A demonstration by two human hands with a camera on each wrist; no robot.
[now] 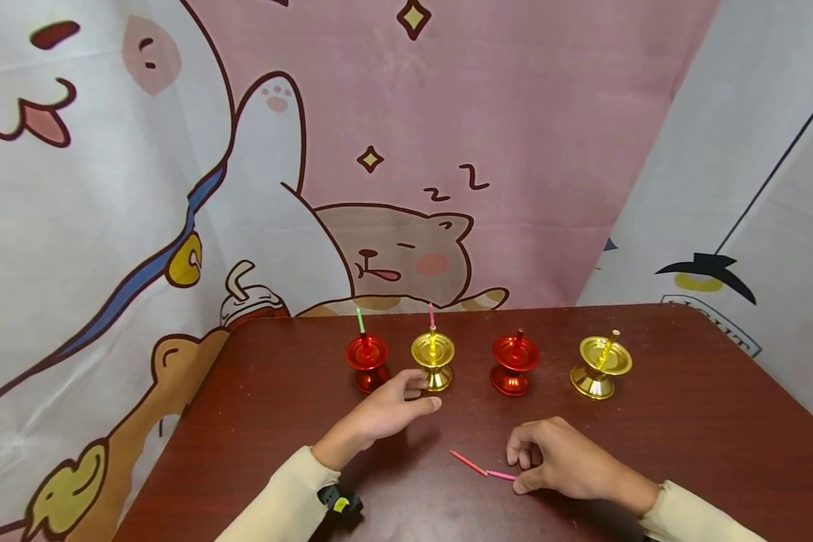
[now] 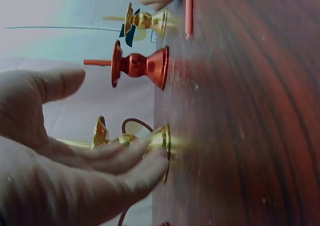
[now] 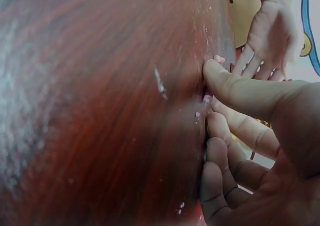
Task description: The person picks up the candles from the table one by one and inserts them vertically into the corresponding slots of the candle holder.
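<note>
A pink candle (image 1: 500, 475) lies on the table, its right end between the thumb and curled index finger of my right hand (image 1: 565, 459). In the right wrist view, its end (image 3: 207, 98) shows between those fingertips. A coral-red candle (image 1: 469, 462) lies end to end with it. My left hand (image 1: 393, 406), fingers loosely extended, is at the base of a gold candle holder (image 1: 433, 354) with an upright pink candle (image 1: 431, 316). In the left wrist view, the left fingers (image 2: 135, 173) overlap that holder; whether they touch it I cannot tell.
Left of the gold holder stands a red holder (image 1: 367, 354) with a green candle (image 1: 360, 321). Farther right stand another red holder (image 1: 515, 361) and another gold one (image 1: 603, 365), each with a short stick upright. A printed cloth (image 1: 528, 150) hangs behind the table (image 1: 704, 421).
</note>
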